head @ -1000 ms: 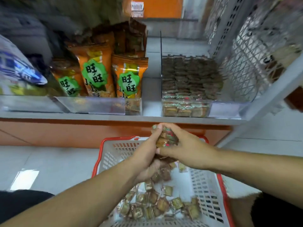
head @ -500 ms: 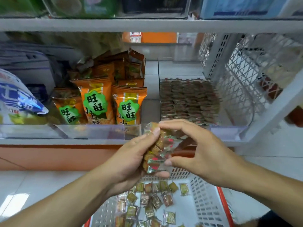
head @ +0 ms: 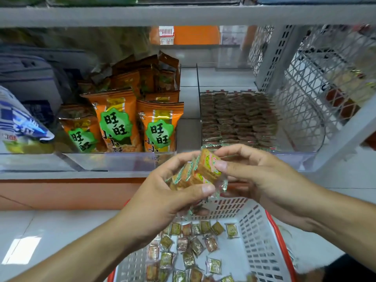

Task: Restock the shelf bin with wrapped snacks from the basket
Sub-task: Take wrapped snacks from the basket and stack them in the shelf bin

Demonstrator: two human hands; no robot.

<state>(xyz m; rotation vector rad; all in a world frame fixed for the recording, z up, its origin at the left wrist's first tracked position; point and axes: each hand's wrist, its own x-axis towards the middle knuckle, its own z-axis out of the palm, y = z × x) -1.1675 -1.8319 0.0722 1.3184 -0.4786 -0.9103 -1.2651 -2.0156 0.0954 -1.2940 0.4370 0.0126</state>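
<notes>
A stack of small wrapped snacks (head: 200,171) is held between both hands, just in front of the shelf's front lip. My left hand (head: 162,198) grips the stack from the left and below. My right hand (head: 260,180) pinches its right end with thumb and fingers. The clear shelf bin (head: 293,157) behind holds rows of the same brown snacks (head: 238,119). Below, the white basket with a red rim (head: 262,247) has several loose wrapped snacks (head: 193,247) on its bottom.
Orange snack bags (head: 120,123) stand in the compartment left of the bin, and a blue and white bag (head: 18,123) lies at the far left. A white mesh panel (head: 317,82) bounds the shelf on the right. Another shelf (head: 183,15) runs overhead.
Both hands have lifted the stack of snacks from over the basket up to the shelf's front edge. The view has tilted up, showing the upper shelf.
</notes>
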